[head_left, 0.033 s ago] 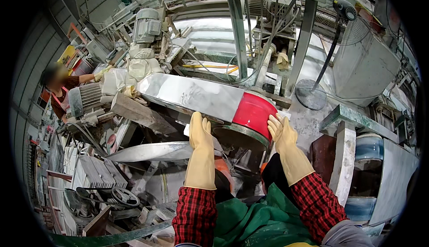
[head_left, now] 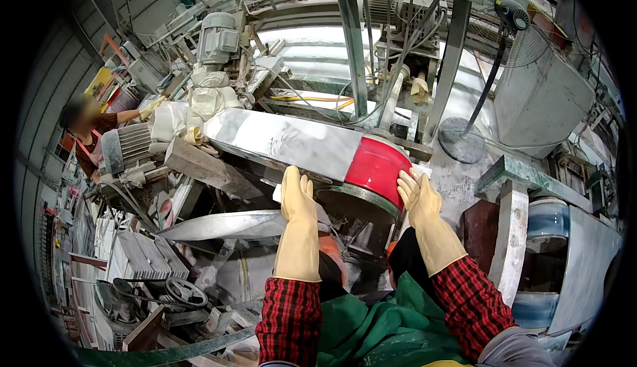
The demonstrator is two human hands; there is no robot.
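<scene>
A long machine bed (head_left: 285, 139) with a whitish, dusty flat top runs from the upper left toward me. Its rounded right end carries a glossy red curved section (head_left: 377, 166). My left hand (head_left: 298, 224), in a cream rubber glove, is at the near edge of the bed with its fingers stretched up and nothing visible in them. By the right side of the red section is my right hand (head_left: 424, 218), gloved alike, its fingers extended and slightly bent. Whether either hand's fingertips touch the machine, I cannot tell.
A co-worker (head_left: 89, 131) stands at the far left, one gloved hand near a bag-wrapped motor (head_left: 212, 95). A wooden beam (head_left: 212, 174) and a curved metal strip (head_left: 222, 226) lie left of my hands. A standing fan (head_left: 511, 15) and blue rollers (head_left: 548, 218) are at right.
</scene>
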